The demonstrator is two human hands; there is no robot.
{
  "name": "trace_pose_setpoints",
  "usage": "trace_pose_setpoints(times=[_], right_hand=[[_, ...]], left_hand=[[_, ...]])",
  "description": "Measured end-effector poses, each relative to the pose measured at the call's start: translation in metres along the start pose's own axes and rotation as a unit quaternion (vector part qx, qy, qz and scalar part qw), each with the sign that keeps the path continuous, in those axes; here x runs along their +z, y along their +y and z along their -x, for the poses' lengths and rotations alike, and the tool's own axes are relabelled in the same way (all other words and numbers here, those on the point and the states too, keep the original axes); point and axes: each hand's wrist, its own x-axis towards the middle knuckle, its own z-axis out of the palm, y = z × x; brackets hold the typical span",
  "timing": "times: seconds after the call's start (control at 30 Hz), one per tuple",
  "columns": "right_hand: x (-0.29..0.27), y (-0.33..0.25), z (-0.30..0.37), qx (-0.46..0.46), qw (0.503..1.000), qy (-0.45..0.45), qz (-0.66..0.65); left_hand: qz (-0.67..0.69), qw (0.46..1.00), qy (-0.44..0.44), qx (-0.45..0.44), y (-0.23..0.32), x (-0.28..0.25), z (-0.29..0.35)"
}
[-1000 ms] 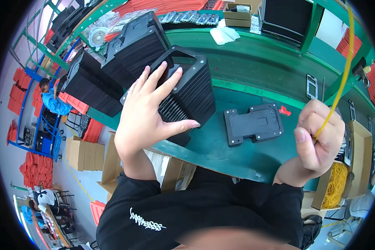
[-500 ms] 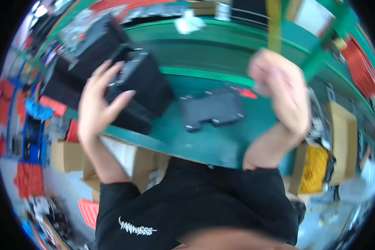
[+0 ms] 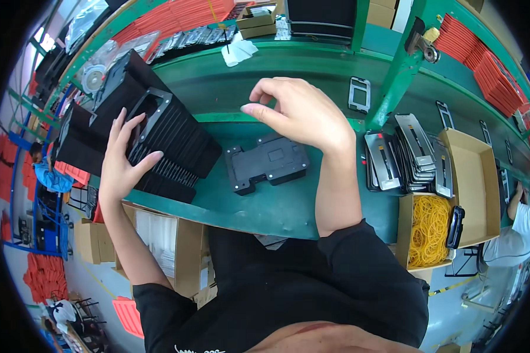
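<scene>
My left hand point(image 3: 119, 160) is open, thumb and fingers spread, at the near left side of a tall stack of thin black plates point(image 3: 179, 135) with screws on top. Its fingertips overlap the stack's edge; whether they touch cannot be told. My right hand point(image 3: 305, 112) hangs over the bench with bent fingers, a gap between thumb and forefinger, and nothing visible in it. Below and beside it, a flat black block point(image 3: 267, 163) with silver pins and a notch in its near edge lies on the green bench point(image 3: 259, 207).
At the right lie stacked phone-sized frames point(image 3: 415, 153), a box of yellow rubber bands point(image 3: 429, 230) and an open cardboard carton point(image 3: 477, 188). A green post point(image 3: 397, 76) rises behind. The far shelf bears orange trays point(image 3: 179, 17). Below the bench's left stands another carton point(image 3: 188, 253).
My right hand has swung left from the bench's right side to above the black block, and its fingers have loosened. A small red item beside the block no longer shows there. The left hand stays by the stack.
</scene>
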Motion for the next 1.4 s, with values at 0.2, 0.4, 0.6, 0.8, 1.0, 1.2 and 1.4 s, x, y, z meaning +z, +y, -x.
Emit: trace_pose_setpoints(times=[0.2, 0.4, 0.6, 0.8, 1.0, 1.2, 1.4], right_hand=[[0.012, 0.095, -0.014, 0.165, 0.981, 0.085, -0.058], [0.036, 0.269, 0.054, 0.392, 0.893, 0.167, 0.146], [0.058, 0.258, 0.035, 0.494, 0.843, 0.143, 0.158], [0.064, 0.23, 0.018, 0.515, 0.832, 0.054, 0.201], [0.096, 0.24, 0.009, 0.319, 0.912, 0.156, 0.204], [0.122, 0.231, 0.009, 0.277, 0.885, 0.097, 0.362], [0.081, 0.198, -0.003, 0.421, 0.875, 0.088, 0.224]], left_hand=[[-0.032, 0.999, 0.0, 0.016, -0.001, -0.001, 0.006], [-0.027, 0.999, -0.003, 0.033, -0.002, 0.0, 0.001], [-0.045, 0.998, 0.003, 0.041, -0.006, -0.005, 0.005], [-0.051, 0.998, 0.017, 0.033, -0.004, -0.001, 0.001], [-0.028, 0.998, 0.021, 0.044, -0.007, -0.001, 0.002], [-0.029, 0.998, 0.022, 0.041, -0.009, -0.003, 0.006], [0.003, 0.996, 0.062, 0.07, -0.01, 0.0, -0.003]])
